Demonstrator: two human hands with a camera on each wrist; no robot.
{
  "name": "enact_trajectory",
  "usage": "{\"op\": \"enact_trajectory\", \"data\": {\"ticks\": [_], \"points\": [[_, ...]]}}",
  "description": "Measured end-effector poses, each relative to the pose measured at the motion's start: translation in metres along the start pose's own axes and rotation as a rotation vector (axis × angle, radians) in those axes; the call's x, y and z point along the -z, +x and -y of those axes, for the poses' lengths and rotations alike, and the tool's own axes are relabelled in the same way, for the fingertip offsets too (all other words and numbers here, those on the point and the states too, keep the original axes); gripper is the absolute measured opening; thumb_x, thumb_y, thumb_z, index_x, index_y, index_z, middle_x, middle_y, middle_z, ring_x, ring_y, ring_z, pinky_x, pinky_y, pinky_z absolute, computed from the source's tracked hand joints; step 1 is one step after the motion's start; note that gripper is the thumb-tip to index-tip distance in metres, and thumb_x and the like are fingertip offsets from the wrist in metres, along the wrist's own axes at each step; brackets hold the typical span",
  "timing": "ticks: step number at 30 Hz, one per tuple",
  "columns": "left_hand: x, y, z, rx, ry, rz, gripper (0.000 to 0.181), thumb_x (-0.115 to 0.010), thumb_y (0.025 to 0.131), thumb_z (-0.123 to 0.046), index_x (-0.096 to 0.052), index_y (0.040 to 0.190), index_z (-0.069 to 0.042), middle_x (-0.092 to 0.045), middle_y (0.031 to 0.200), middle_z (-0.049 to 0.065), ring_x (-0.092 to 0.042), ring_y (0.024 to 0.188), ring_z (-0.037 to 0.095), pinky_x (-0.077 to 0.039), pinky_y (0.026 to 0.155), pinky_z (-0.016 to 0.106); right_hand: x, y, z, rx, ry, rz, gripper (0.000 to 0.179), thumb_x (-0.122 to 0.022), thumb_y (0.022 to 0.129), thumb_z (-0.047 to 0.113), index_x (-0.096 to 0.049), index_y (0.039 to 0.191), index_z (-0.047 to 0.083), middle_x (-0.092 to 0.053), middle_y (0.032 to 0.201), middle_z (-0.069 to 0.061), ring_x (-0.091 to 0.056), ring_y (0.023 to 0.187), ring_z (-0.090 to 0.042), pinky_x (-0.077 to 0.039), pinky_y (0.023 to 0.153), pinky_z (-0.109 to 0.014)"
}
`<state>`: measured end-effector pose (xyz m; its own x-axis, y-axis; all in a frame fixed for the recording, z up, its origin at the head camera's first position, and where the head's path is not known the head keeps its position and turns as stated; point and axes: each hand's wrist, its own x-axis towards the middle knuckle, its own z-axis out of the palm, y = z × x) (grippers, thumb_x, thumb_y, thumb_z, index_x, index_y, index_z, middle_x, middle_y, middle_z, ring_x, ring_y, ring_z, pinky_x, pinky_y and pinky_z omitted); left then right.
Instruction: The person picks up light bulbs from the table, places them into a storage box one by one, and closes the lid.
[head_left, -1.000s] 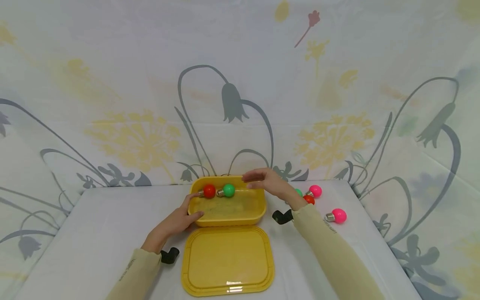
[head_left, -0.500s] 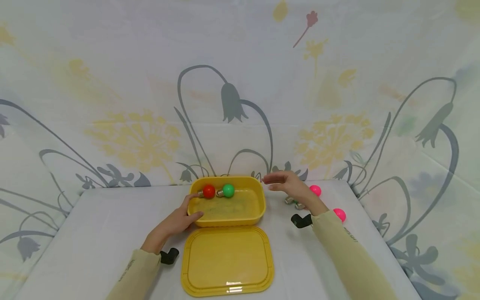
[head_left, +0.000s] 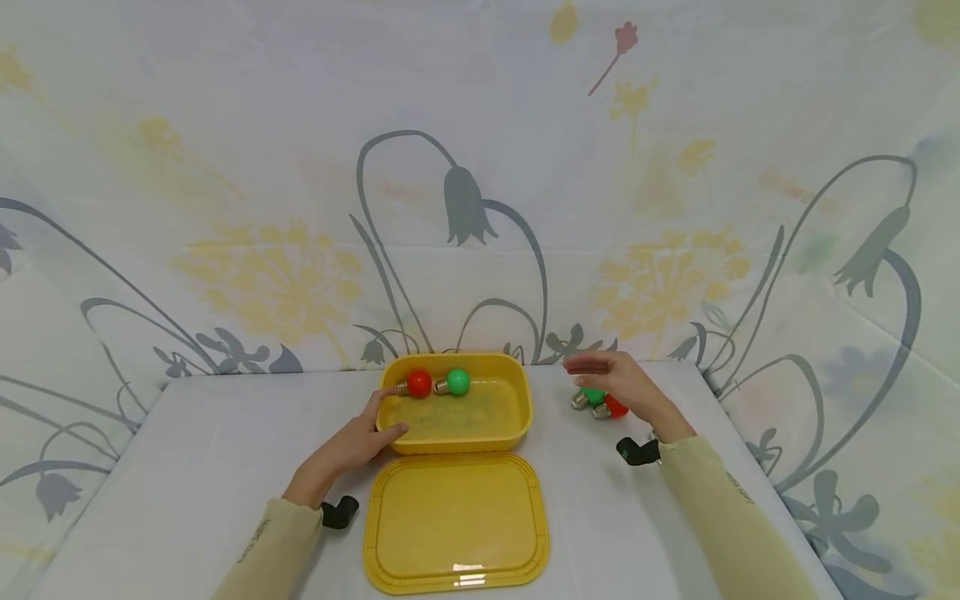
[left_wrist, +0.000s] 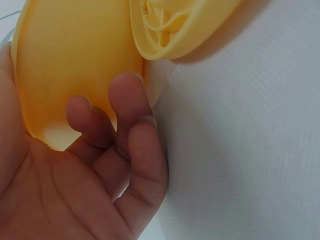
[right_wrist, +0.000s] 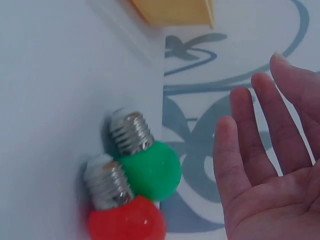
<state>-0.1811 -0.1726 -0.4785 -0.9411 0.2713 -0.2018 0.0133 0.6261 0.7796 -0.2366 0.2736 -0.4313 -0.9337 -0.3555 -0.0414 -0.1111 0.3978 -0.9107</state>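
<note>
Red bulb [head_left: 419, 383] and green bulb [head_left: 458, 382] lie in the yellow box [head_left: 453, 444]. The left hand [head_left: 352, 442] seems to hold the box's left end, though some fingers are hidden. The right hand [head_left: 618, 381], fingers out straight, is near another green bulb [head_left: 593, 396] and another red bulb [head_left: 617, 407] on the table [head_left: 217, 467].

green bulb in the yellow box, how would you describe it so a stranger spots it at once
Find the open yellow box on the white table. Inside, near its far wall, the green bulb lies right of a red bulb. Its colour sets it apart from that neighbour; the second green bulb lies outside, near the right hand.
</note>
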Motion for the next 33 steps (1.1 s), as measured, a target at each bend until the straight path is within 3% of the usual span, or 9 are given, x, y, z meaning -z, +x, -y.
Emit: {"op": "enact_trajectory", "data": {"ticks": [8,15,23,26,33], "points": [[0.0,-0.002,-0.003,0.01,-0.009,0.005,0.067,-0.06,0.099,-0.035,-0.023,0.152,-0.018,-0.05,0.134,0.025,-0.053,0.105,0.036,-0.035,0.105,0.058,0.014,-0.012,-0.018,-0.01,0.028,-0.058,0.035,-0.067,0.095,0.007,-0.062,0.128,-0.003,-0.056,0.132,-0.03,-0.058,0.121,-0.036,-0.049,0.089,-0.022],[0.001,-0.003,-0.003,0.004,-0.006,0.003,0.067,-0.06,0.099,-0.036,-0.023,0.152,-0.019,-0.051,0.133,0.025,-0.053,0.104,0.035,-0.036,0.104,0.057,0.025,-0.024,-0.028,-0.018,0.035,-0.098,0.04,-0.07,0.093,0.011,-0.061,0.129,-0.005,-0.057,0.132,-0.028,-0.062,0.117,-0.022,-0.046,0.091,-0.018],[0.002,-0.002,-0.001,-0.003,0.0,0.0,0.067,-0.06,0.099,-0.037,-0.023,0.152,-0.019,-0.053,0.128,0.023,-0.054,0.101,0.033,-0.039,0.101,0.054,0.031,-0.035,-0.032,-0.033,-0.035,-0.123,0.041,-0.07,0.094,0.011,-0.06,0.131,-0.004,-0.061,0.129,-0.023,-0.057,0.122,-0.036,-0.044,0.089,-0.015],[0.002,-0.001,0.0,0.001,-0.003,-0.004,0.067,-0.06,0.099,-0.037,-0.024,0.152,-0.019,-0.053,0.129,0.022,-0.054,0.101,0.033,-0.039,0.101,0.054,0.032,-0.038,-0.033,-0.046,-0.081,-0.129,0.04,-0.07,0.094,0.012,-0.061,0.13,-0.003,-0.062,0.129,-0.022,-0.056,0.121,-0.037,-0.045,0.092,-0.021],[0.001,-0.001,-0.001,-0.006,-0.019,0.0,0.067,-0.06,0.099,-0.036,-0.024,0.152,-0.017,-0.05,0.135,0.026,-0.053,0.105,0.036,-0.036,0.105,0.056,0.033,-0.042,-0.041,-0.075,-0.164,-0.146,0.038,-0.068,0.093,0.008,-0.063,0.128,-0.003,-0.064,0.126,-0.02,-0.055,0.12,-0.037,-0.039,0.102,-0.051]]}}
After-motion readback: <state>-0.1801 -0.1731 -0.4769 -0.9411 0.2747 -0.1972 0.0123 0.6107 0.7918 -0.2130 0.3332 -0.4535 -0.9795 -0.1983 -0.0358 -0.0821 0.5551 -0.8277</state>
